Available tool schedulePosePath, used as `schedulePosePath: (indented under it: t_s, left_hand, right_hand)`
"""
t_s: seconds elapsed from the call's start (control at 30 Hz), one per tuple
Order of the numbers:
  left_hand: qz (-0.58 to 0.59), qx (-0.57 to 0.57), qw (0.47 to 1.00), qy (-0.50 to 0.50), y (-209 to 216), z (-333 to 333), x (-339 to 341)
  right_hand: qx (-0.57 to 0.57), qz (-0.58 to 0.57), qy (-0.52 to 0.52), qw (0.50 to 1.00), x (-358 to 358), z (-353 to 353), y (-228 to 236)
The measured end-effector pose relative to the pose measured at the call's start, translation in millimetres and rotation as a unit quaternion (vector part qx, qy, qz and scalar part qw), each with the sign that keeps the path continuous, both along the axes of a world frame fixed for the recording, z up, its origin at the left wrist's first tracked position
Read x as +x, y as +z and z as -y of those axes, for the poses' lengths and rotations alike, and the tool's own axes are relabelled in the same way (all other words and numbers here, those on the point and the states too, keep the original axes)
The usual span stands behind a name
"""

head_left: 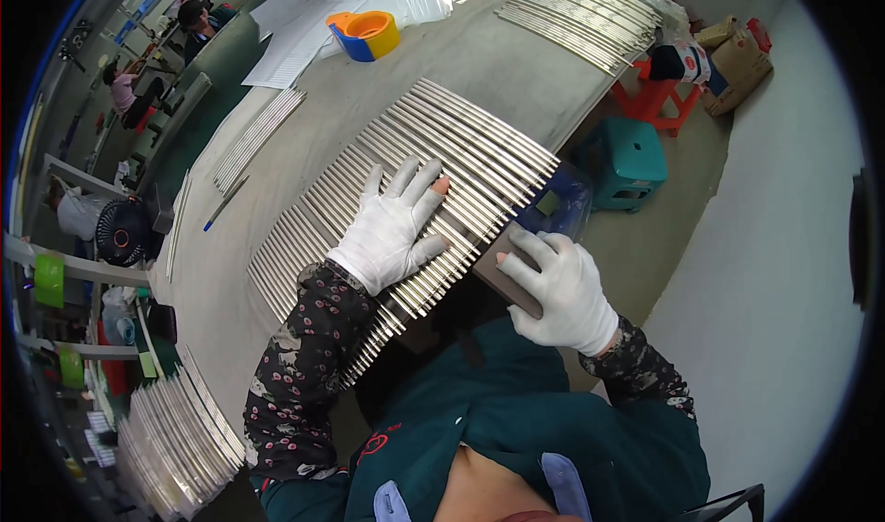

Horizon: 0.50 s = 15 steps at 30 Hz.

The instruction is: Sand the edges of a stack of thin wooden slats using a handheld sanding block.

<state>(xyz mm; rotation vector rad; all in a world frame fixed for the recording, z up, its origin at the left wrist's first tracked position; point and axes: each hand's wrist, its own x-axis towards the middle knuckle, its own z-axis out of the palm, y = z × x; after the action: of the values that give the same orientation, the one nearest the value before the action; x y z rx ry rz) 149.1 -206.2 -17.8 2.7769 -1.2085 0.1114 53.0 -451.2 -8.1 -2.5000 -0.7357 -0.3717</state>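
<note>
A wide row of thin, shiny metal rods [461, 130] lies side by side on the grey tabletop, their near ends reaching the table's edge by my body. My left hand [389, 232], in a white glove with a bare fingertip, rests flat across the rods with its fingers spread. In a matching glove, my right hand [570, 292] grips a flat brownish-grey block [502, 266] right beside the rod ends. Whether the block touches them I cannot tell.
More rods [585, 15] lie at the far right, and a smaller bunch [258, 140] at left near a blue pen [221, 204]. An orange, yellow and blue round holder [367, 35] stands at the back. A teal stool [630, 163] and red stool [656, 98] are on the right.
</note>
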Motion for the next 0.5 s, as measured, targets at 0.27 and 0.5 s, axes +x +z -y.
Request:
schedulePosePath:
  t_s: [0.27, 0.5]
  left_hand:
    - [-0.003, 0.002, 1.0, -0.014, 0.9, 13.2, 18.1]
    - [-0.039, -0.052, 0.997, -0.039, 6.8, 36.9, 53.3]
  right_hand:
    - [-0.028, 0.028, -0.052, 0.998, 4.7, 29.6, -9.9]
    - [-0.025, 0.051, -0.125, 0.991, 13.1, 49.0, -17.5]
